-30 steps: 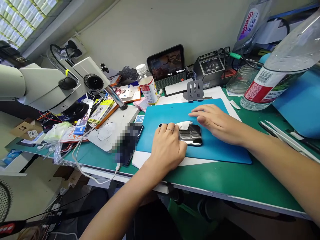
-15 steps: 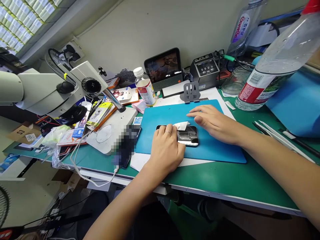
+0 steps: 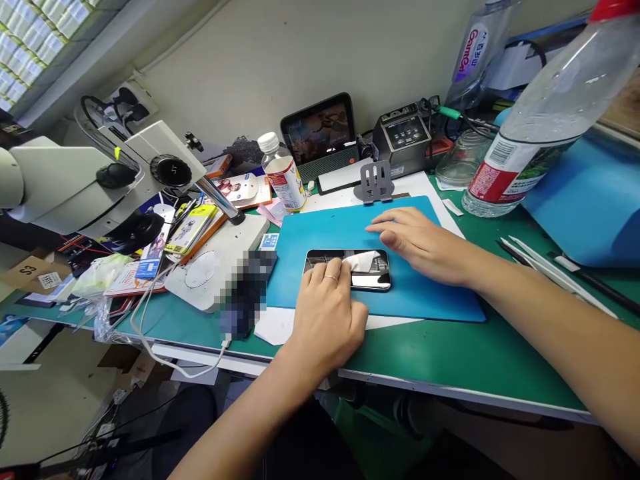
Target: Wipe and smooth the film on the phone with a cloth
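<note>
A black phone [image 3: 370,278] with a glossy screen lies flat on the blue work mat [image 3: 430,297]. My left hand [image 3: 327,313] covers the phone's near left part and presses a small white cloth [image 3: 364,261] onto the screen with its fingertips. A ring sits on one finger. My right hand [image 3: 420,243] rests flat on the mat just right of and behind the phone, fingers together, holding nothing.
A microscope [image 3: 100,177] stands at left over a white base [image 3: 215,267], with a second phone [image 3: 247,293] on a cable beside it. Small bottle [image 3: 283,175], tablet [image 3: 317,133] and soldering station [image 3: 403,137] line the back. A large bottle [image 3: 540,113] and tweezers [image 3: 545,270] are at right.
My left hand has slid back toward me along the phone, dragging the white cloth over the screen and uncovering more glass. The right hand stays put. The view shifted slightly.
</note>
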Demonstrator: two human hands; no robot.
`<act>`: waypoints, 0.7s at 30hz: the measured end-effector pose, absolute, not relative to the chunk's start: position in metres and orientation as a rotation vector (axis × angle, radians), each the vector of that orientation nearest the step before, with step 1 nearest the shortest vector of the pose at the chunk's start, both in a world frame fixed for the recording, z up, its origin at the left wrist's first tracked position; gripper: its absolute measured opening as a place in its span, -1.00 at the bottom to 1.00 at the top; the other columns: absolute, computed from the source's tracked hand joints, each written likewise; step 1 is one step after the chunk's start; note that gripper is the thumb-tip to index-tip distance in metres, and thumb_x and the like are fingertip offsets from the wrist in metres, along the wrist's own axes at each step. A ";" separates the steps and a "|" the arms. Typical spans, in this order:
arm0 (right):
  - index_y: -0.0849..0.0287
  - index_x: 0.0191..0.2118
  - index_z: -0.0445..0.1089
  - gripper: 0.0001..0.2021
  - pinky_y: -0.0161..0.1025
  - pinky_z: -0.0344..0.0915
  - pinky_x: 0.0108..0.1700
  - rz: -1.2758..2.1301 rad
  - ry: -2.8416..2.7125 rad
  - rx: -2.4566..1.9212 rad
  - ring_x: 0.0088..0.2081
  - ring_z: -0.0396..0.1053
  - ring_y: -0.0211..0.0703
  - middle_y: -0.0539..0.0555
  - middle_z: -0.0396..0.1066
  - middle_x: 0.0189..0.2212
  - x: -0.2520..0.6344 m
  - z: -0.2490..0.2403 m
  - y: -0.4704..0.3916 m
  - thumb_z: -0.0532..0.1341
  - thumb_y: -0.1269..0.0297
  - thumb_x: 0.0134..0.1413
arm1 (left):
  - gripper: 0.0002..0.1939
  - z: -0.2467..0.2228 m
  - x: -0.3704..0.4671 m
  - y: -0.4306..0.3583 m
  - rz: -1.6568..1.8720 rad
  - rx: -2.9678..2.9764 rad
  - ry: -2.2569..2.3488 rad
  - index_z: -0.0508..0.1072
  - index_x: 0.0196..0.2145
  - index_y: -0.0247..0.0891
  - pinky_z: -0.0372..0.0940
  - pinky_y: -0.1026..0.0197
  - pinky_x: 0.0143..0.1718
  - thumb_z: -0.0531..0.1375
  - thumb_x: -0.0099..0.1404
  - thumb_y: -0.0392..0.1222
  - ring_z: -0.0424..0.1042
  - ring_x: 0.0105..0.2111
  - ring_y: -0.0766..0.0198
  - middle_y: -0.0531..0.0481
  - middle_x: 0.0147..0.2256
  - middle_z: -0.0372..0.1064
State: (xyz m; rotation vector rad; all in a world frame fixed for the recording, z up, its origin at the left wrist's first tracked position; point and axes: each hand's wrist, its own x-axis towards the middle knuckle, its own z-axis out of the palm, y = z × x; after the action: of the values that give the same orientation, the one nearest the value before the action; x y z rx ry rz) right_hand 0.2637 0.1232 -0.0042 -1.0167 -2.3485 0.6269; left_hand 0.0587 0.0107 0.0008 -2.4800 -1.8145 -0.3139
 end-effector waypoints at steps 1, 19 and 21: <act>0.10 -0.03 0.60 -0.17 0.33 0.12 0.30 0.632 -2.350 -1.010 0.27 0.23 0.34 0.31 0.47 0.11 0.263 -0.004 0.123 -0.23 -0.40 0.30 | -0.49 0.000 0.058 0.008 -0.317 -2.486 -1.810 0.35 0.23 -0.39 0.24 -0.04 0.12 0.01 0.36 -0.29 0.30 0.07 -0.04 -0.23 0.16 0.35; 0.11 0.05 0.60 -0.14 0.32 0.14 0.30 0.636 -2.322 -1.022 0.25 0.26 0.33 0.31 0.48 0.11 0.262 -0.007 0.124 -0.22 -0.41 0.28 | -0.59 0.003 0.087 0.014 -0.285 -2.587 -1.725 0.41 0.10 -0.39 0.25 -0.06 0.10 0.03 0.36 -0.23 0.33 0.01 -0.05 -0.23 0.08 0.38; 0.12 0.07 0.59 -0.13 0.31 0.15 0.30 0.620 -2.314 -1.024 0.25 0.27 0.33 0.32 0.48 0.10 0.264 -0.008 0.126 -0.23 -0.41 0.28 | -0.60 0.004 0.087 0.013 -0.288 -2.598 -1.714 0.42 0.09 -0.38 0.24 -0.05 0.11 0.02 0.37 -0.23 0.33 0.02 -0.04 -0.22 0.08 0.38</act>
State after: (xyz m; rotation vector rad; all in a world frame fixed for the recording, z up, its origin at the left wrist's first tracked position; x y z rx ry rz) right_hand 0.2635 0.1257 -0.0082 -1.0239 -2.3142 0.6202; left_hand 0.0873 0.0126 0.0037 -2.5983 -1.7140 -0.2881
